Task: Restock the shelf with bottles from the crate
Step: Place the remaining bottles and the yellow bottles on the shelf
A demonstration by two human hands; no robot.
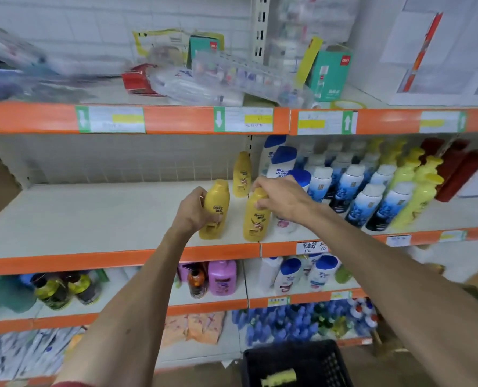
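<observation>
Yellow shampoo bottles stand upright at frame centre on the middle shelf (92, 219): left hand (194, 210) grips the left bottle (215, 209); right hand (281, 198) clasps the right bottle (256, 219) cap. Black crate (296, 364) lower right.

I see my left hand (194, 212) gripping one upright yellow plastic bottle (214, 210) on the white orange-edged shelf (92, 216); my right hand (281, 197) grips the neighbouring yellow bottle (256, 219) by its top.

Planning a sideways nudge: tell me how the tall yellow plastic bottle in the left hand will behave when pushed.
Likely tips rather than slides: the tall yellow plastic bottle stands on a narrow base. Probably stiff: the left hand gripping it leaves no visible dent.
</observation>
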